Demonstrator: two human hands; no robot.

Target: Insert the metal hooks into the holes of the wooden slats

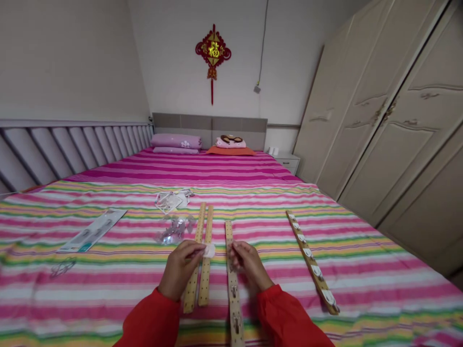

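My left hand [183,266] is closed in a pinch on a small whitish, see-through piece [209,250], held over two plain drilled wooden strips [204,284] lying side by side. To its right, my right hand [249,260] has thumb and fingers pressed together at the edge of another wooden strip [234,303]. Whatever is in those fingertips is too small to make out. Metal hooks [236,322] sit on the near part of this strip. Beyond the left hand lies a clear plastic bag [174,230] of shiny metal pieces.
A wooden strip with white pieces and hooks [311,260] lies at the right. On the left are a flat hook package [94,231] and some thin metal pieces [63,266]. Small clear packets [171,200] lie farther back on the striped bedsheet [361,270].
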